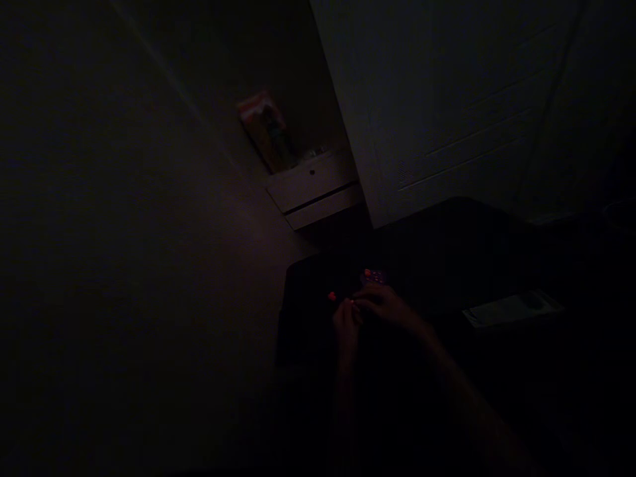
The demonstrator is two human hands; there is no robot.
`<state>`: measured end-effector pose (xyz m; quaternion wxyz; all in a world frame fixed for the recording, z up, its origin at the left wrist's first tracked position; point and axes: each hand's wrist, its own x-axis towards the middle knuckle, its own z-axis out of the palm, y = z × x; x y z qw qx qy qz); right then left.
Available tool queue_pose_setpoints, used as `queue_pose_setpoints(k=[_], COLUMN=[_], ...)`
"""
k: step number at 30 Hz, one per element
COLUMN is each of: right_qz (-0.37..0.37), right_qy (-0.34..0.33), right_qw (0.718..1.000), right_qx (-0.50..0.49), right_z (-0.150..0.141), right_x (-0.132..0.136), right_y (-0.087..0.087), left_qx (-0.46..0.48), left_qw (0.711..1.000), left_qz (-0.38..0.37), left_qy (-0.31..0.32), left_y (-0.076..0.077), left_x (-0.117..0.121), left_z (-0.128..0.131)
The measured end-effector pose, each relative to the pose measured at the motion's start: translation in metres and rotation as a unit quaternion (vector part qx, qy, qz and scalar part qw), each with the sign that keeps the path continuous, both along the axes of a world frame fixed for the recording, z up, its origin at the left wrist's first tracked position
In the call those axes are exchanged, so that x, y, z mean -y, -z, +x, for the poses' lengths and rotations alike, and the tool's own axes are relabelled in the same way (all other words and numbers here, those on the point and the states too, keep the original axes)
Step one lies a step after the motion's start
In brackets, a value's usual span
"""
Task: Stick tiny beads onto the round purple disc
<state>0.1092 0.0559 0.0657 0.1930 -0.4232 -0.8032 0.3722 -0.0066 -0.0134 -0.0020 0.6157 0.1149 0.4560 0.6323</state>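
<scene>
The scene is very dark. My left hand (346,321) is closed, its fingertips pinched together over the dark surface. From the right, my right hand (385,305) reaches in, also pinched, and its fingertips meet those of the left. A tiny bright pinkish spot (352,302) shows between them, too small to name. Just beyond the left hand lies a small glowing orange-pink piece (332,296). Behind the right hand is a small purple patterned item (377,277), with another orange-pink piece (368,272) at its left edge.
A dark table or similar surface (447,245) spreads under the hands. On its right lies a pale flat packet or sheet (514,309). Farther back stands a white drawer unit (318,192) with a red and yellowish package (265,129) on top. A pale panelled door (447,99) rises behind; a wall (149,232) is left.
</scene>
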Motion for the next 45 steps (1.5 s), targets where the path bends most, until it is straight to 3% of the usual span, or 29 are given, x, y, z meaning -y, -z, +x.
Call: queue_pose_setpoints(k=[6, 11, 21, 29, 32, 39, 42, 45], right_qz=[-0.041, -0.018, 0.068, 0.107, 0.129, 0.111, 0.094, 0.079], right_qy=[-0.009, -0.004, -0.015, 0.0, 0.043, 0.242, 0.265, 0.243], right_qw=[0.999, 1.0, 0.995, 0.991, 0.987, 0.964, 0.96, 0.967], right_qx=[-0.009, 0.018, 0.076, 0.085, 0.08, 0.019, 0.01, 0.005], right_z=[-0.012, -0.011, -0.03, -0.032, -0.027, -0.01, -0.008, -0.008], right_x=[-0.002, -0.008, 0.0, 0.005, 0.002, -0.011, -0.013, -0.015], right_y=[0.021, 0.021, -0.037, -0.033, -0.033, -0.047, -0.046, -0.04], left_qx=[-0.048, -0.094, -0.12, -0.107, -0.117, -0.105, -0.116, -0.123], left_qw=[0.999, 0.995, 0.991, 0.993, 0.992, 0.993, 0.992, 0.991], left_qz=[0.004, 0.031, 0.046, 0.041, 0.039, 0.036, 0.038, 0.036], left_qy=[0.023, 0.024, 0.044, 0.041, 0.03, 0.036, 0.036, 0.04], left_y=[0.022, 0.03, -0.015, -0.023, -0.02, -0.015, -0.017, -0.018], left_x=[-0.001, -0.009, -0.003, -0.003, -0.003, -0.003, -0.003, -0.003], left_z=[-0.009, -0.009, -0.022, -0.024, -0.023, -0.02, -0.02, -0.021])
